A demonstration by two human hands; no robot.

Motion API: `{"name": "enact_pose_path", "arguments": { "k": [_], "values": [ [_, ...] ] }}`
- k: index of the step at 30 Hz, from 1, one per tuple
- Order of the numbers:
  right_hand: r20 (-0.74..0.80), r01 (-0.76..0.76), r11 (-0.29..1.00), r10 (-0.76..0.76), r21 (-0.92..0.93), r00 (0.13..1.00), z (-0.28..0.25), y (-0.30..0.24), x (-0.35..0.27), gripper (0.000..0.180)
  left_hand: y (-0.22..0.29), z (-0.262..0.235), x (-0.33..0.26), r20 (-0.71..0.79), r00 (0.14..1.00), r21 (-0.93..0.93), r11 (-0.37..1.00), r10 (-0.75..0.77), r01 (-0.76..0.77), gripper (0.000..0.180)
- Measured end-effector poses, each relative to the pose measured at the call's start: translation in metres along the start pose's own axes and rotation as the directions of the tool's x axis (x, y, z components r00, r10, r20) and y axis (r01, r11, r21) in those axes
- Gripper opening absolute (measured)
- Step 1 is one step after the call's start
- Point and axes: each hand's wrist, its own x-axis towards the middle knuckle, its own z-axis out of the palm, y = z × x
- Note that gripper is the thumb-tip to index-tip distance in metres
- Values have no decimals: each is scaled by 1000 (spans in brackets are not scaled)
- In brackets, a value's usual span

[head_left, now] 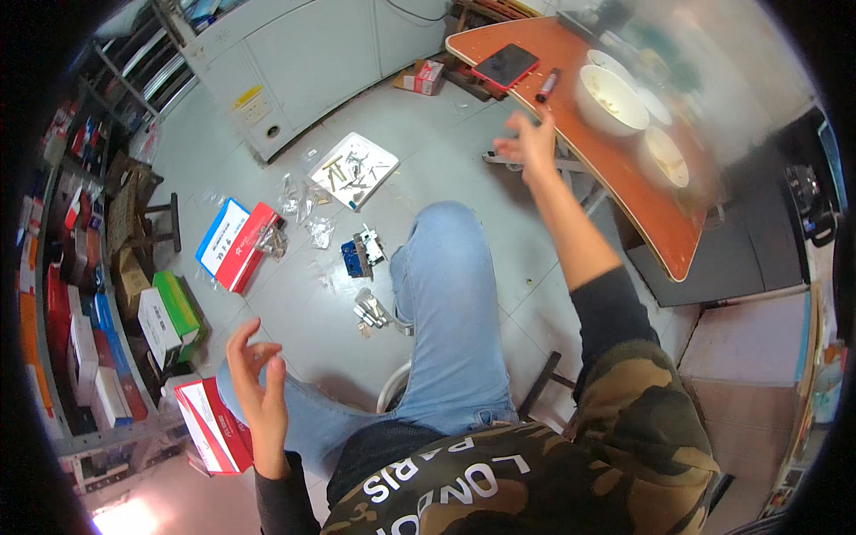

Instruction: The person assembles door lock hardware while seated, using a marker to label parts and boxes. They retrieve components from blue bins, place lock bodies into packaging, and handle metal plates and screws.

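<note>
My right hand (532, 147) is raised beside the edge of the orange-topped table (651, 209), its fingers apart and nothing in them. Just beyond its fingertips a dark red-and-black marker-like stick (547, 85) lies on the tabletop. Over my left knee hangs my left hand (260, 392), fingers loosely curled but apart, holding nothing. Nearest to it is a red-and-white box (214, 426) beside my leg. On the floor ahead of my knees lie a blue-and-silver metal part (357, 259), several silver cylindrical pieces (370, 308) and a white tray (386, 160) of small brass and silver pieces.
A tablet or phone with a red edge (506, 66) and white bowls (612, 100) occupy the table. Plastic bags (303, 198), a blue-and-red box (239, 242) and green-and-white boxes (169, 316) lie on the floor. Shelves of boxes (98, 339) line the left; a white cabinet (303, 62) stands ahead.
</note>
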Motion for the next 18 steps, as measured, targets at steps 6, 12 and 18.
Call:
{"name": "enact_pose_path", "arguments": {
  "k": [6, 12, 18],
  "values": [
    [833, 68, 998, -25, -15, 552, 69, 26, -229, 27, -81, 8, 66, -63, 978, 458, 877, 197, -147, 40],
    [953, 251, 955, -214, 158, 214, 125, 26, -385, 22, -164, 6, 91, -214, 970, 908, 343, -117, 241, 40],
    [993, -468, 881, 12, -68, -121, 142, 35, -400, 17, -222, -92, 78, -374, 829, 786, 333, -416, 521, 38]
  ]
}}
